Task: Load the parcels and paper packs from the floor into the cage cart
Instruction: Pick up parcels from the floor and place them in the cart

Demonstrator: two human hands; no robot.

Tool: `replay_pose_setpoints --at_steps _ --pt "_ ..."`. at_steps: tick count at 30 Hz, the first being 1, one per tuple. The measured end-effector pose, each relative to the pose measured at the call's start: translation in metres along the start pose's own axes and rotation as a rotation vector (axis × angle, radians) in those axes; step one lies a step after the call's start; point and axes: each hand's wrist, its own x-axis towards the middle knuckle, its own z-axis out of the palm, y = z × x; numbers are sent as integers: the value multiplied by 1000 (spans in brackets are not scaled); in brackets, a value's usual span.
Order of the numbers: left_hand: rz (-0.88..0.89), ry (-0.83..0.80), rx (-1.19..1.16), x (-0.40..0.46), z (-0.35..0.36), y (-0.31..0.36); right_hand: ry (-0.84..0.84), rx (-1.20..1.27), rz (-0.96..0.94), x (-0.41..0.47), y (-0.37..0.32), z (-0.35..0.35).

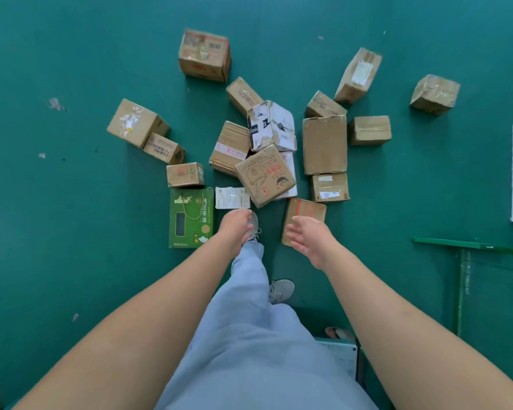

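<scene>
Parcels lie scattered on the green floor (71, 202), most of them brown cardboard boxes taped shut, so nothing of their contents shows; the main cluster sits just ahead of the person's feet, with a few boxes apart toward the far side and the right; a green carton (191, 218) with a cord handle and white Chinese characters down its face lies flat at the near left of the cluster; just beside it lies a small white packet (232, 197) with print too small to read; a tilted brown box (265, 175) with a line-drawn cartoon and red print leans on its neighbours in the middle; behind it a white box (271, 125), torn and creased, carries black lettering, partly legible as "Bak"; a flat brown box with red stripes (304, 216) lies nearest the right hand (305, 236); that hand reaches forward, palm up, fingers spread and relaxed, holding nothing; the left hand (234, 224) stretches out above a grey shoe (253, 224), fingers loosely curled, also holding nothing; pale blue trousers (249, 335) fill the near middle.
</scene>
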Motion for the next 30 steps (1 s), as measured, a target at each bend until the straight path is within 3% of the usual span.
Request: replay_pose_setpoints --at_steps 8,16,22,30 --pt "-96 -3 119 114 8 59 19 -139 112 108 -60 18" --pt "-134 42 183 257 22 94 30 -461 72 256 -97 38" --pt "-183 36 198 373 43 72 6 -769 -18 386 -99 43" --pt "-300 16 178 453 68 17 104 -781 -76 486 -87 42"
